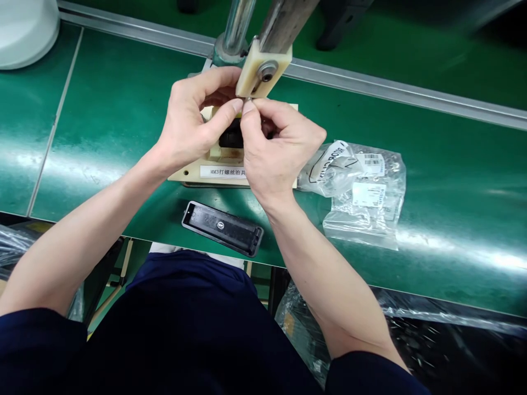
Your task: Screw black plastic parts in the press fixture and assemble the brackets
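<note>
My left hand (195,112) and my right hand (278,140) meet just under the cream press block (263,68). The fingertips of both are pinched close together around a tiny piece that is too small to make out. Below them, a black part (231,136) sits in the cream fixture (191,170), partly hidden by my hands. A white label with printed characters (222,172) is on the fixture's front. Nearer to me, a long black plastic cover (222,227) lies on the green bench, its hollow side up, with a small round spot inside.
Clear plastic bags (366,214) with white labels and small contents lie right of the fixture. A metal post (239,27) and a bar (286,27) rise behind it. A white rounded object (27,33) stands at the far left. Plastic-wrapped items (304,329) are below the bench edge.
</note>
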Available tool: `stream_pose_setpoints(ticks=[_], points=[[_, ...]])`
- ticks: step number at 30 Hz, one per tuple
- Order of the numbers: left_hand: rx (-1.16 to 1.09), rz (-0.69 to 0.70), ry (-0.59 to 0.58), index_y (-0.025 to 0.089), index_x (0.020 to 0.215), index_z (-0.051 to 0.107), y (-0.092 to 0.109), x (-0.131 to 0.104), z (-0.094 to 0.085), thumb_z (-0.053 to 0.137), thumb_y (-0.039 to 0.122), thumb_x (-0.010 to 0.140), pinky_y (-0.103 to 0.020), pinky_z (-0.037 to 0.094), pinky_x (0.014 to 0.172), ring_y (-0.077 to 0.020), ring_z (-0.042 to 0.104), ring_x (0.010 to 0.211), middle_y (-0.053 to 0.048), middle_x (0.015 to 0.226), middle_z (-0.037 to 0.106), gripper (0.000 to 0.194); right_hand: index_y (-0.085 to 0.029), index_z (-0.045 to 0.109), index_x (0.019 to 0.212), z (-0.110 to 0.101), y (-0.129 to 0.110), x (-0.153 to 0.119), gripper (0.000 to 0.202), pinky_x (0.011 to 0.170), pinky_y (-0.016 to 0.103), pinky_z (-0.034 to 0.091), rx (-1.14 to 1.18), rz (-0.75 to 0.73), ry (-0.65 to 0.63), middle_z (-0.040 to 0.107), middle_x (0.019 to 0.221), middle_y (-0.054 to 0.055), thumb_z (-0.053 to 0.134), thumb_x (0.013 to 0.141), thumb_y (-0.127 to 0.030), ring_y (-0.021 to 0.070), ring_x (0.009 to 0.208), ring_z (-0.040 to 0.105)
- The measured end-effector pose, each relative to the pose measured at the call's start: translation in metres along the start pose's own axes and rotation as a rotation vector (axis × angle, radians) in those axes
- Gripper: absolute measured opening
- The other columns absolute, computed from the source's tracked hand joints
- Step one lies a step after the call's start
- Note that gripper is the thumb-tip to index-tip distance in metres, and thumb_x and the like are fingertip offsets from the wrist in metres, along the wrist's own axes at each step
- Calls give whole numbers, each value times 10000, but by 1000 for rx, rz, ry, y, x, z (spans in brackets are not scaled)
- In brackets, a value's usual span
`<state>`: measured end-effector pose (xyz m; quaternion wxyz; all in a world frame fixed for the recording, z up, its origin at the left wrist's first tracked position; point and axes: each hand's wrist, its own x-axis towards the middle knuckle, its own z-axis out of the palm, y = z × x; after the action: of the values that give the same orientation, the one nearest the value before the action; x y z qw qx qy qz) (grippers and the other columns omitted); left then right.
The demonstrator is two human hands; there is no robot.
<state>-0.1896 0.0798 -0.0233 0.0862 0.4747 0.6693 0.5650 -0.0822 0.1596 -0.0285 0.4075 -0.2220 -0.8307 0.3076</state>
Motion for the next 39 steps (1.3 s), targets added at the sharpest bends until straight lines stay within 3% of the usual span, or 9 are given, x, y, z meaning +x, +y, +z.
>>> stream_pose_setpoints(ticks=[6,13,16,26,30,32,35,37,39], points=[[158,42,61,239,954,575,-6,-1,4,506,547,891,-423,566,845,-202,664,948,5,908,661,321,-195,612,825,1,1,0,328,688,293,488,-89,-14,-41,603,711,8,415,1004,-386,131,687,578],[332,182,98,265,910,533,-13,-1,9,480,493,915,-388,525,822,-200,625,851,-32,874,633,234,-188,569,877,-4,9,5,154,731,304,472,-152,42,-35,611,799,43,616,914,-330,137,696,537],[368,259,152,259,930,544,-19,-1,11,388,498,939,-401,508,785,-224,612,827,-57,851,609,286,-193,581,858,-3,9,4,147,758,325,479,-91,-32,-9,621,823,28,553,942,-311,154,754,576],[303,166,170,241,949,568,-22,-3,12,479,485,902,-369,513,812,-219,626,892,-53,864,623,264,-191,619,735,5,10,5,225,687,308,457,-40,-86,48,623,705,11,534,929,-268,153,686,594],[296,152,209,218,879,567,-12,-2,11,485,385,857,-333,525,746,-191,629,777,-44,809,644,187,-177,629,678,-20,9,16,245,607,277,439,-29,-174,-50,624,652,17,570,900,-263,142,615,582],[292,78,200,216,829,554,1,-2,11,481,345,826,-326,528,716,-193,635,745,-41,771,648,148,-174,643,683,-50,6,36,217,577,269,442,-37,-225,-77,626,634,11,586,879,-245,138,576,575],[287,86,214,222,786,539,14,-2,15,473,272,807,-302,521,619,-189,637,651,-30,699,648,86,-172,663,745,-107,-16,104,156,547,259,456,-41,-276,172,643,661,12,589,867,-233,134,559,571],[278,162,265,221,802,546,16,0,20,448,237,823,-294,521,591,-190,647,638,-31,698,658,102,-166,656,759,-142,-57,168,167,520,241,454,1,-369,379,629,665,13,576,888,-238,118,548,562],[273,215,290,217,830,552,17,1,25,430,219,835,-293,529,597,-193,661,662,-38,732,677,122,-149,651,852,-170,-115,231,137,469,205,433,56,-460,452,634,767,30,549,917,-212,83,536,549]])
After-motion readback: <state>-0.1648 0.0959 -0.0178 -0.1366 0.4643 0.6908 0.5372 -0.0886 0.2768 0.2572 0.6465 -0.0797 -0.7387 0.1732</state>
